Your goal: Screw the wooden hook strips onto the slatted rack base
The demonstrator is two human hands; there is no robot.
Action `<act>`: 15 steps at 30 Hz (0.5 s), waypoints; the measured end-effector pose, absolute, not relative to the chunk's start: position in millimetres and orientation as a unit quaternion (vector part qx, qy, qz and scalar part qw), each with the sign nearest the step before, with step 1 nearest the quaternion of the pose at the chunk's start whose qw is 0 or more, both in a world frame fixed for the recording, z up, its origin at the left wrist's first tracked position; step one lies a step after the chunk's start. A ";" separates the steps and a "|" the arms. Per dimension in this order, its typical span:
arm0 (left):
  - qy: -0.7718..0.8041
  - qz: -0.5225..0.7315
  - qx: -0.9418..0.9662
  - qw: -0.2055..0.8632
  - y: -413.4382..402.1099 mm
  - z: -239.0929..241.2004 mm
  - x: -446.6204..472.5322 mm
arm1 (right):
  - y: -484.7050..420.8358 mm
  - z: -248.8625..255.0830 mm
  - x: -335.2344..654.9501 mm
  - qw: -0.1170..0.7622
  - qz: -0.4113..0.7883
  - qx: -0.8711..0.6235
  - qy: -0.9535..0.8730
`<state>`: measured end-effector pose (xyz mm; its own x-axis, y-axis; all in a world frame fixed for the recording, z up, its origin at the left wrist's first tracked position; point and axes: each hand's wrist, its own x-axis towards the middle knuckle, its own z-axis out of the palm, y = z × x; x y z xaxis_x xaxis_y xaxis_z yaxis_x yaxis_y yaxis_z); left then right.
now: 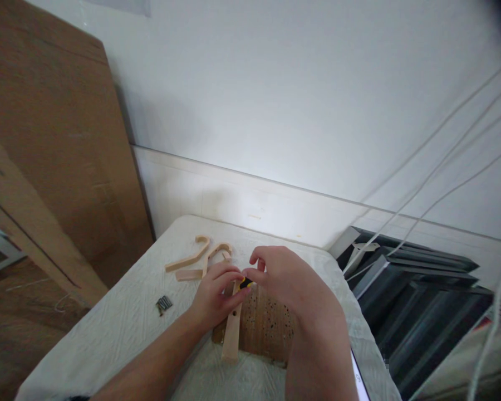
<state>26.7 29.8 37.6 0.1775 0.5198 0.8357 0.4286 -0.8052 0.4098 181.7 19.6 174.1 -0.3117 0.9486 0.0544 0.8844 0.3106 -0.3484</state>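
The left hand's [214, 295] fingers pinch a yellow-and-black object [245, 283]; the right hand [281, 273] half-curls beside it (hold unclear); best press the wooden piece [231, 340] flat against the board [265, 326].

I am holding my left forearm [152, 356] and right forearm [320, 348] forward; my left hand [214, 292] is pinching with thumb [235, 299] and fingers [224, 272]; my right hand [284, 275] is pointing inward, forefinger [258, 254] bending above thumb.
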 end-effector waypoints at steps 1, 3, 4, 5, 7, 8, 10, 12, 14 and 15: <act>0.308 0.558 0.769 0.043 30.0 37.1 26.5 | 18.9 174.3 182.2 0.128 0.131 -0.558 -0.810; 0.306 0.551 0.774 0.051 30.4 35.4 26.1 | 17.9 175.0 183.4 0.125 0.141 -0.527 -0.829; 0.304 0.549 0.777 0.054 30.6 34.4 25.8 | 17.8 175.4 183.8 0.120 0.147 -0.518 -0.834; 0.302 0.548 0.778 0.055 30.5 33.6 25.7 | 18.1 175.9 184.1 0.114 0.151 -0.516 -0.836; 0.309 0.550 0.774 0.055 30.0 32.5 25.6 | 19.4 176.4 183.8 0.106 0.148 -0.524 -0.832; 0.316 0.553 0.769 0.053 29.4 32.3 25.8 | 20.1 176.6 183.5 0.103 0.146 -0.528 -0.830; 0.330 0.560 0.758 0.050 27.7 32.5 26.4 | 20.0 177.0 183.1 0.100 0.148 -0.529 -0.829; 0.336 0.563 0.753 0.049 25.3 33.0 27.3 | 17.1 177.9 182.9 0.099 0.161 -0.521 -0.832; 0.335 0.563 0.754 0.047 22.7 33.3 28.2 | 12.0 179.3 182.8 0.099 0.179 -0.511 -0.835; 0.333 0.564 0.754 0.046 21.5 33.3 28.7 | 9.4 180.2 182.6 0.100 0.186 -0.508 -0.835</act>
